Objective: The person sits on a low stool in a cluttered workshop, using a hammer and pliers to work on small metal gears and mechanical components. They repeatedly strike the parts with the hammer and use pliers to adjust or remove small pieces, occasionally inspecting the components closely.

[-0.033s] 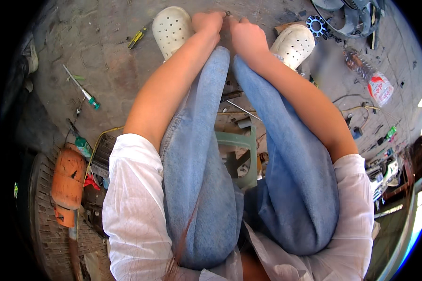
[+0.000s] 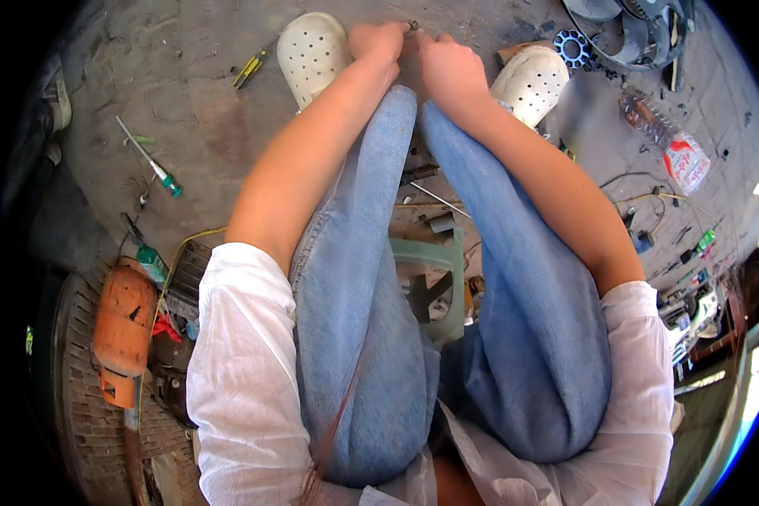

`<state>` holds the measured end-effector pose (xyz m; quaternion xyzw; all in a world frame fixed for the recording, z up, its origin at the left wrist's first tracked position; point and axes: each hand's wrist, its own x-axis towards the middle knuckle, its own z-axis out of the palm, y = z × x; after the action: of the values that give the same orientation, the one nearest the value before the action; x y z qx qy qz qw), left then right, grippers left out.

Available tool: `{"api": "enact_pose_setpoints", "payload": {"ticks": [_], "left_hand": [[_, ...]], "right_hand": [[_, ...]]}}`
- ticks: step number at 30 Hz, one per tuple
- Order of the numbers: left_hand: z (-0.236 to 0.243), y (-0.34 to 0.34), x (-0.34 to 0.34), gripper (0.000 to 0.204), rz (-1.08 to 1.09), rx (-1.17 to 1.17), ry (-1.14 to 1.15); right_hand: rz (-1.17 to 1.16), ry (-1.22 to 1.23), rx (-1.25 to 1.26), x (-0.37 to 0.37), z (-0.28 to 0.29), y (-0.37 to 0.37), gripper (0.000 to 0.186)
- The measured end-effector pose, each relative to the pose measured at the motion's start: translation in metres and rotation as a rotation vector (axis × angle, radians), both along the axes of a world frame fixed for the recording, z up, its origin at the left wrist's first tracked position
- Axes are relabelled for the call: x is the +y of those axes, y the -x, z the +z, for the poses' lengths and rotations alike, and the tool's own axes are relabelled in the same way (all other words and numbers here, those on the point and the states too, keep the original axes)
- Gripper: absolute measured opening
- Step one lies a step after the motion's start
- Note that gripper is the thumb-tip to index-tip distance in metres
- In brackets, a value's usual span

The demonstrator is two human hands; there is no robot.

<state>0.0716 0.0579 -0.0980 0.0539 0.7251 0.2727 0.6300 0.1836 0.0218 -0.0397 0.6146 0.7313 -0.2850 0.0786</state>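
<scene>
Both arms stretch past my knees to the far edge of the view, where the hands come close together over the ground. My left hand (image 2: 378, 44) is beside a white clog (image 2: 314, 52), its fingers closed. A tiny dark piece (image 2: 412, 25) shows at its fingertips, too small to name. My right hand (image 2: 451, 67) has its fingers curled, with the tips pointing toward the left hand. Whatever lies between its fingers is hidden. Another white clog (image 2: 531, 83) stands to its right.
A yellow-and-black screwdriver (image 2: 250, 67) and a green-handled tool (image 2: 148, 157) lie left. At right are a black slotted ring (image 2: 572, 49) and a plastic bottle (image 2: 687, 160). A green stool (image 2: 454, 291) is beneath me; an orange gas cylinder (image 2: 124, 316) is at lower left.
</scene>
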Motion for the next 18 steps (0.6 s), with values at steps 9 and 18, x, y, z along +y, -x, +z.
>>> {"api": "enact_pose_setpoints", "payload": {"ticks": [9, 18], "left_hand": [[-0.004, 0.014, -0.011, 0.026, -0.170, -0.147, -0.190], [-0.009, 0.017, -0.003, 0.027, -0.489, -0.265, -0.272]], "right_hand": [[-0.479, -0.012, 0.413, 0.025, -0.007, -0.041, 0.040], [-0.804, 0.335, 0.687, 0.018, -0.022, -0.044, 0.032]]}}
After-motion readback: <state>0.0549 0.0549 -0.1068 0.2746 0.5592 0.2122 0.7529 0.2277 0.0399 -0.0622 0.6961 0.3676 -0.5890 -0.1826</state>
